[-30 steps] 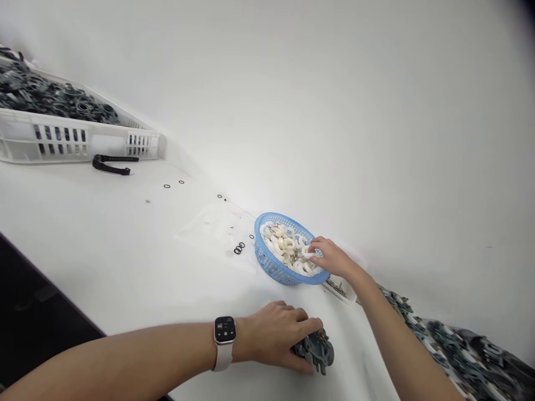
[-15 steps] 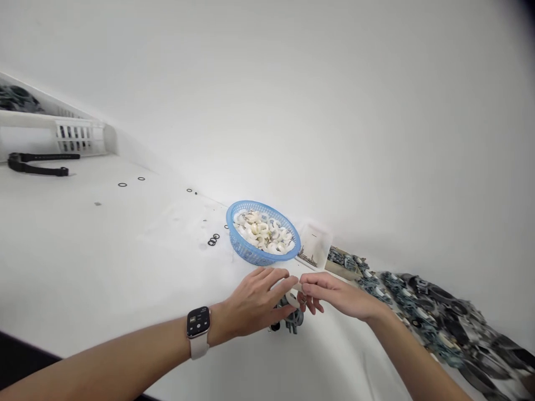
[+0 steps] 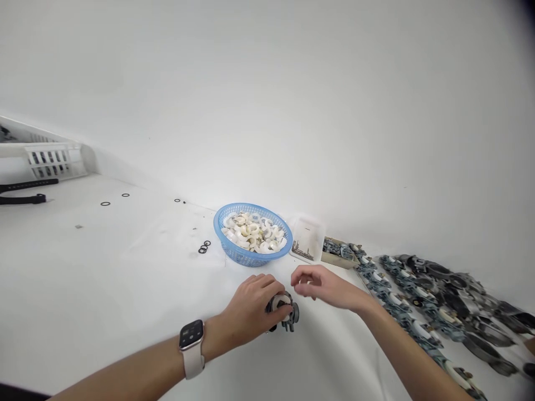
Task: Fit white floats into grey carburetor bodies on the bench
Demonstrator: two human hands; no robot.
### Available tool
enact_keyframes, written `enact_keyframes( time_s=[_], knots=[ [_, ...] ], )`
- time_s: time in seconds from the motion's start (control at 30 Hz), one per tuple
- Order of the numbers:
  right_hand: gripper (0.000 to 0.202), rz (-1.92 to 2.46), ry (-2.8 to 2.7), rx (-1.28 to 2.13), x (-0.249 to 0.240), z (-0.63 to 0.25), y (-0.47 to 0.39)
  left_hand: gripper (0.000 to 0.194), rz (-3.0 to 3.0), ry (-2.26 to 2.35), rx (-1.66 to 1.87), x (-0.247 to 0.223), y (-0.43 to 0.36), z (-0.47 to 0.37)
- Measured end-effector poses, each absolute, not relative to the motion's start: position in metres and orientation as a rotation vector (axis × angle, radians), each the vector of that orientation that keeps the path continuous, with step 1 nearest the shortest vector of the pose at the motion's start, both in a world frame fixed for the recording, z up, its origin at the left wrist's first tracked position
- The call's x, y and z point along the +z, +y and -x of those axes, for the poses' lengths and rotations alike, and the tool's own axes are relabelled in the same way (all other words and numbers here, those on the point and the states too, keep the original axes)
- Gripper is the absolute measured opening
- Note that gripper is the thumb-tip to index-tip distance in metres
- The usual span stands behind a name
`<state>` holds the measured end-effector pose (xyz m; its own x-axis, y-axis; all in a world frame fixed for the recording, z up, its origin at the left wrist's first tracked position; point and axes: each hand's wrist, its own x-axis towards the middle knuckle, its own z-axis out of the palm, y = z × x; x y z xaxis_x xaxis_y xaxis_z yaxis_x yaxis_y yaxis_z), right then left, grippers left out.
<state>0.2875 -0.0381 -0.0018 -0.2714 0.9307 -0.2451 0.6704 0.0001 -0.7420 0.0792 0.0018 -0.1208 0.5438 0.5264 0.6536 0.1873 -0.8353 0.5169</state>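
Observation:
My left hand [image 3: 256, 305] is closed around a grey metal carburetor [image 3: 295, 313] on the table, thumb across its upper side. A white plastic C-shaped float [image 3: 281, 301] sits on top of the carburetor, partly covered by the thumb and fingers. Just to the right and slightly above, apart from the carburetor, is my right hand [image 3: 324, 285]. Its fingers are curled in towards the thumb; whether anything small is between them is hidden. Beyond both hands stands a blue mesh basket [image 3: 253, 258] heaped with white floats [image 3: 254, 231].
A clear plastic box [image 3: 311, 231] holds small metal pins [image 3: 301, 250]. Behind it, a cardboard tray [image 3: 340, 260] and rows of carburetors [image 3: 393, 301] line the right side. Black rubber rings [image 3: 204, 247] lie left of the basket, a white crate [image 3: 54, 161] and black strap [image 3: 25, 192] farther left.
The white float, earlier between both hands above the carburetor, now rests on it under my left hand. My right hand has drawn away to the right. The view has shifted slightly.

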Motion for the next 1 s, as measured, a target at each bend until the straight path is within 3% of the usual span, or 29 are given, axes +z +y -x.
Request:
enact_keyframes(
  time_s=[0.17, 0.37, 0.83, 0.9, 1.0],
  knots=[
    [0.015, 1.66, -2.184, 0.818, -0.012, -0.27, -0.059, 0.015, -2.382, 0.55, 1.214, -0.122, 0.0, -0.081],
    [0.021, 1.593, -2.129, 0.78, -0.016, -0.269, -0.065, 0.003, -2.39, 0.481, 1.306, -0.122, 0.0, -0.079],
    [0.018, 1.523, -2.246, 0.433, -0.027, -0.256, -0.082, 0.006, -2.572, 0.324, 1.399, -0.116, 0.006, -0.072],
    [0.017, 1.525, -2.245, 0.402, -0.027, -0.258, -0.081, 0.013, -2.585, 0.332, 1.375, -0.113, 0.006, -0.07],
    [0.014, 1.551, -2.249, 0.334, -0.028, -0.265, -0.081, 0.038, -2.552, 0.379, 1.281, -0.107, 0.004, -0.068]
  ],
)
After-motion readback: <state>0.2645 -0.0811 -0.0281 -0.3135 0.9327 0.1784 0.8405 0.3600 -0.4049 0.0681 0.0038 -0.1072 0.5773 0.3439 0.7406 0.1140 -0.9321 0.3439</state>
